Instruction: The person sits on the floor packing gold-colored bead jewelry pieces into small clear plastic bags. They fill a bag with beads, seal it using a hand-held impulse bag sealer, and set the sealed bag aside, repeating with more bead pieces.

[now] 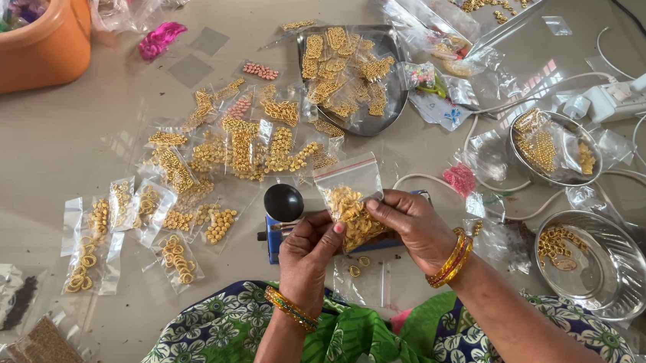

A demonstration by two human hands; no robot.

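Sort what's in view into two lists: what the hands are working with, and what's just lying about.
In hand:
- left hand and right hand, both pinching the clear zip pouch of gold pieces
- blue device with a black knob, just beneath

Lying about:
- filled pouches on the floor
- steel plate
- orange tub
- power strip

I am seeing a smooth grey floor (25, 158) reflecting pale light; an orange tub (30, 47) is sitting far left of the white power strip (633, 97).

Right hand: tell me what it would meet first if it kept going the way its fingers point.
The right hand points leftward at the clear pouch of gold beads it already pinches; beyond that, probably the left hand, though depth is unclear.
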